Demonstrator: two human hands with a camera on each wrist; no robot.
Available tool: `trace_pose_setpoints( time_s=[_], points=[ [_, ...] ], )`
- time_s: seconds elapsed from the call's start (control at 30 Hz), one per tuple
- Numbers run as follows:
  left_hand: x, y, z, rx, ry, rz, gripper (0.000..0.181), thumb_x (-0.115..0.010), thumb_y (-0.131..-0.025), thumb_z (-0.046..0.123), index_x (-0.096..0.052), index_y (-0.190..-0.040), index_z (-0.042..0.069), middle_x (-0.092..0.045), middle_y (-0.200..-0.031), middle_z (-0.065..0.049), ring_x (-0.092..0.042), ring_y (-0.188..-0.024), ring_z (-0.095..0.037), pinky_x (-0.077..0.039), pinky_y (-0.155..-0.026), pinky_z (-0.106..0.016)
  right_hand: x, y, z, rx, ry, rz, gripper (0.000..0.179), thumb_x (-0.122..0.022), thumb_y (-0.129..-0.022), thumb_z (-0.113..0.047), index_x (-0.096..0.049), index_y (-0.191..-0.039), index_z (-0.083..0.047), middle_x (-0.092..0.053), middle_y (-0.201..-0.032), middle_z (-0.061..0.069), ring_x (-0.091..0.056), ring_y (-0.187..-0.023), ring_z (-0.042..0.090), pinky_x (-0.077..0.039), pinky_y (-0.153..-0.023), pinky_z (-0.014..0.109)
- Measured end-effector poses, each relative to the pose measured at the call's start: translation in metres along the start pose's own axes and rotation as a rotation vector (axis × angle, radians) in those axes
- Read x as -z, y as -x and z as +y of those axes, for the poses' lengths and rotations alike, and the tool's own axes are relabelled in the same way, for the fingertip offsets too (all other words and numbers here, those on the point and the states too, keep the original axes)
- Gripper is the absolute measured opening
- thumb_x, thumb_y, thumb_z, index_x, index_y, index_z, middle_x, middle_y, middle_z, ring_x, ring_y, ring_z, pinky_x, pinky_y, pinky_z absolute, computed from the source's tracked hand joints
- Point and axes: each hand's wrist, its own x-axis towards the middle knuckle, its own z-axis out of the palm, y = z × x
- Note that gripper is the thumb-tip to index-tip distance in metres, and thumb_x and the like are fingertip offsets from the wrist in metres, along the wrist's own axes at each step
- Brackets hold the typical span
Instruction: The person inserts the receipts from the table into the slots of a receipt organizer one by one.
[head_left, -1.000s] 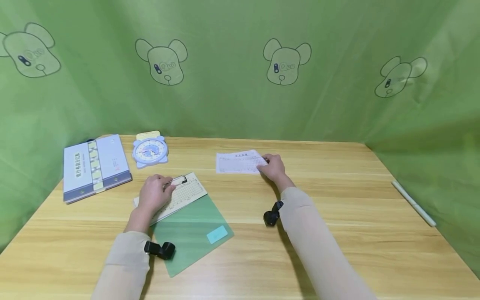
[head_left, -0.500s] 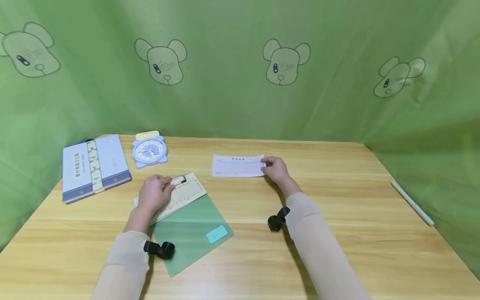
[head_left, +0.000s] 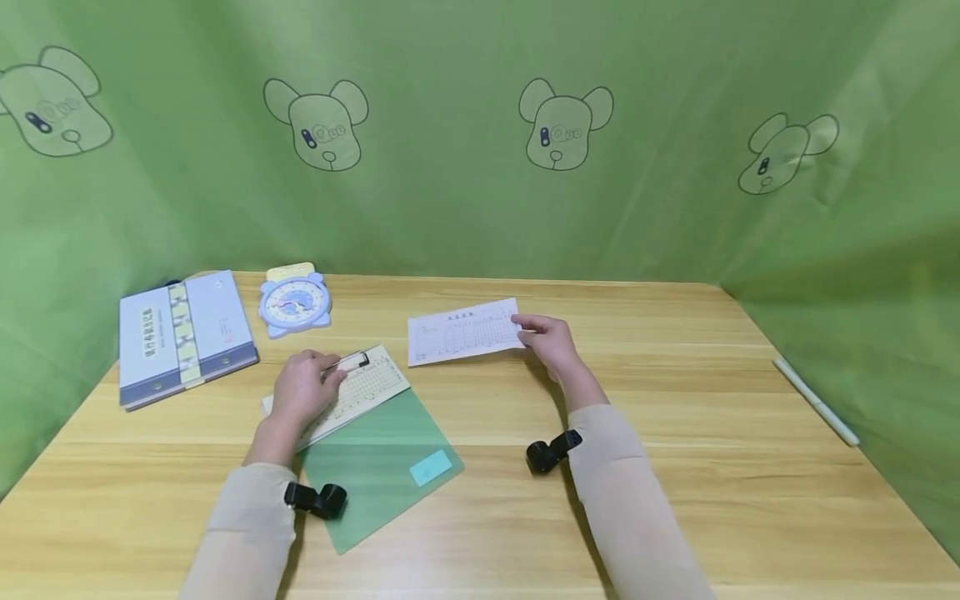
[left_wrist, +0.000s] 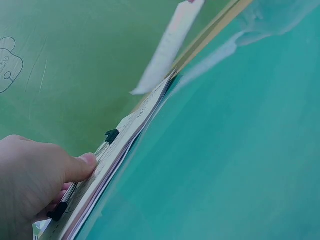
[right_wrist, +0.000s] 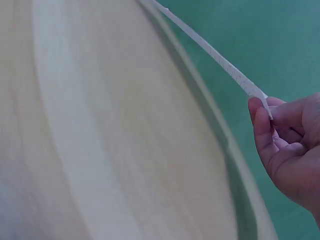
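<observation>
My left hand (head_left: 303, 387) grips the metal clip (head_left: 352, 362) of a translucent green clipboard (head_left: 382, 475), which lies slanted on the table at left of centre. Under the clip sits a stack of cream gridded forms (head_left: 371, 387); in the left wrist view, the thumb lies on the clip wire and the other fingers are partly hidden behind it. To the right, my right hand (head_left: 551, 342) pinches a white printed form (head_left: 465, 333) by its right edge. The right wrist view shows the form (right_wrist: 225, 62) edge-on, raised above the table, between thumb and fingers.
A thick blue-white binder (head_left: 187, 333) lies at the far left, beside a blue toy clock (head_left: 295, 302). A pale rod (head_left: 816, 402) rests near the right edge of the wooden table (head_left: 675, 500). Green curtain (head_left: 450, 208) encloses the back and sides.
My right hand has drawn the white form a little left and tilted it, its left end now nearer me. The left hand keeps its grip on the clip.
</observation>
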Motion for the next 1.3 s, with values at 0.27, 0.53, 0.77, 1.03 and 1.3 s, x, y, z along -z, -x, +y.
trace_pose_setpoints(
  time_s=[0.27, 0.53, 0.77, 1.03, 1.3],
  points=[
    [-0.001, 0.000, -0.001, 0.002, -0.001, -0.005, 0.033, -0.056, -0.082, 0.019, -0.057, -0.108, -0.002, -0.053, -0.099, -0.022, -0.046, -0.092, -0.036, -0.037, -0.079, -0.049, -0.003, 0.017, -0.012, 0.021, -0.087, -0.091, 0.035, -0.051, -0.080, 0.008, -0.053, -0.114, 0.001, -0.050, -0.115, 0.015, -0.054, -0.085, 0.016, -0.046, -0.074, 0.023],
    [-0.001, 0.001, -0.002, 0.004, 0.009, -0.011, 0.034, -0.056, -0.082, 0.019, -0.057, -0.109, -0.002, -0.053, -0.099, -0.021, -0.046, -0.092, -0.035, -0.036, -0.079, -0.049, -0.015, 0.029, -0.008, 0.029, -0.034, -0.291, 0.034, -0.050, -0.079, 0.010, -0.053, -0.112, 0.005, -0.050, -0.116, 0.018, -0.055, -0.086, 0.019, -0.047, -0.073, 0.028],
    [0.000, 0.000, 0.000, 0.020, 0.006, -0.020, 0.034, -0.057, -0.082, 0.018, -0.056, -0.110, -0.001, -0.053, -0.100, -0.021, -0.046, -0.093, -0.035, -0.036, -0.080, -0.049, -0.027, 0.033, -0.008, 0.071, 0.012, -0.415, 0.029, -0.049, -0.079, 0.011, -0.057, -0.106, 0.007, -0.055, -0.106, 0.018, -0.056, -0.085, 0.021, -0.048, -0.070, 0.031],
    [0.000, 0.000, 0.000, 0.032, 0.010, -0.015, 0.033, -0.057, -0.082, 0.018, -0.057, -0.109, -0.001, -0.053, -0.100, -0.021, -0.046, -0.093, -0.036, -0.036, -0.079, -0.049, -0.047, 0.038, -0.012, 0.074, 0.038, -0.510, 0.026, -0.052, -0.078, 0.009, -0.059, -0.103, 0.007, -0.058, -0.102, 0.017, -0.058, -0.083, 0.019, -0.049, -0.068, 0.029],
    [0.000, 0.000, 0.002, 0.041, -0.012, -0.018, 0.034, -0.056, -0.083, 0.019, -0.056, -0.109, -0.001, -0.053, -0.101, -0.021, -0.046, -0.094, -0.036, -0.037, -0.079, -0.048, -0.071, 0.041, -0.018, 0.061, 0.074, -0.574, 0.024, -0.054, -0.077, 0.007, -0.061, -0.100, 0.005, -0.061, -0.096, 0.014, -0.059, -0.077, 0.018, -0.050, -0.062, 0.029]
  ],
)
